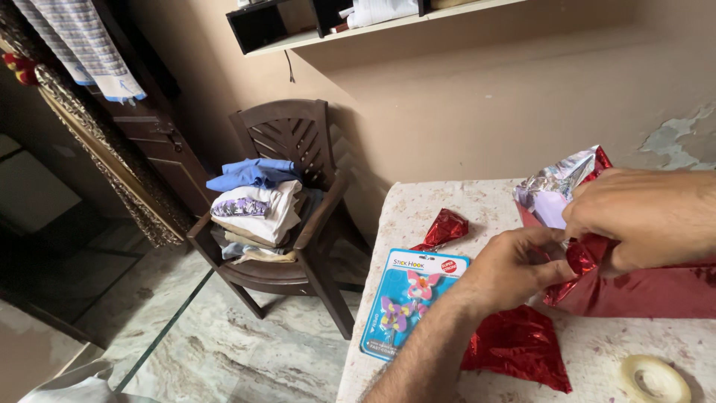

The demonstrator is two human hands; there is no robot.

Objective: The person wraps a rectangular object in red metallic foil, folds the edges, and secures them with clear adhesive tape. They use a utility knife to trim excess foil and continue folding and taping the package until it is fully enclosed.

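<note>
Lying at the right edge of the table (447, 198): one parcel (634, 287), boxy, half-wrapped in crinkled red foil paper with a silver underside showing at its open end.

Right hand (645, 216): laid over the parcel's top, fingers pinching a fold of the red foil.
Left hand (514, 269): fingers closed on the same bunched fold, just beside the right.

Table: pale, speckled stone-like top.
Foil scrap, large (518, 347): red, triangular, creased, under the left forearm.
Foil scrap, small (444, 227): red, crumpled, near the far edge.
Blister card (410, 302): blue, flat, bearing butterfly-shaped hooks, overhanging the near-left edge.
Tape roll (656, 379): clear, ring-shaped, front right.

Room: marbled floor, beige wall with peeling paint.
Chair (291, 216): dark brown, slatted back, beside the table, stacked with folded clothes (257, 198).
Wall shelf (358, 22): above.
</note>
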